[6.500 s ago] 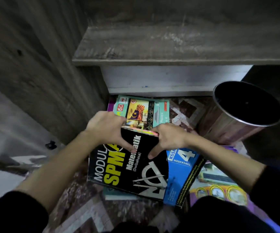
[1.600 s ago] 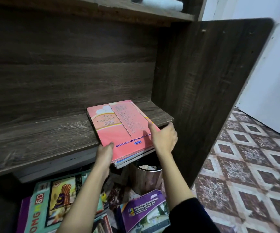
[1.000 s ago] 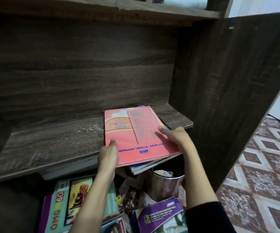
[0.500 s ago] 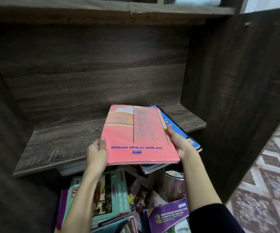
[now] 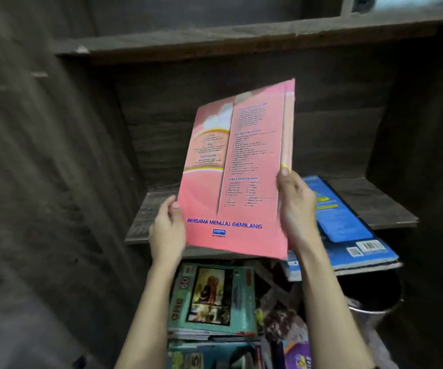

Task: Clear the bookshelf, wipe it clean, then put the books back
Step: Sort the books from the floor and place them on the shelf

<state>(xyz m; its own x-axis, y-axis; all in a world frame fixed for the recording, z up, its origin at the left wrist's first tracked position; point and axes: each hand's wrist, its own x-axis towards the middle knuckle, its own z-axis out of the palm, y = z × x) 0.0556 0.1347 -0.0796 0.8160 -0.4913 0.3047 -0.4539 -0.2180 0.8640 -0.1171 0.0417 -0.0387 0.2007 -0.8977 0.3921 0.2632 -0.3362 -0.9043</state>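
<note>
Head view: left hand (image 5: 167, 230) and right hand (image 5: 296, 209) both grip a pink book (image 5: 237, 171), tilted nearly upright above the dark wooden shelf (image 5: 369, 203) beside a blue book (image 5: 345, 230).

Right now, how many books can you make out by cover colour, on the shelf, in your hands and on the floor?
Pink: 1, the pink book held in both hands
Blue: 1, the blue book lying on the shelf
Teal: 1, the teal book on the floor
Purple: 1, the purple book on the floor
Total: 4; others underneath are unclear.
</note>
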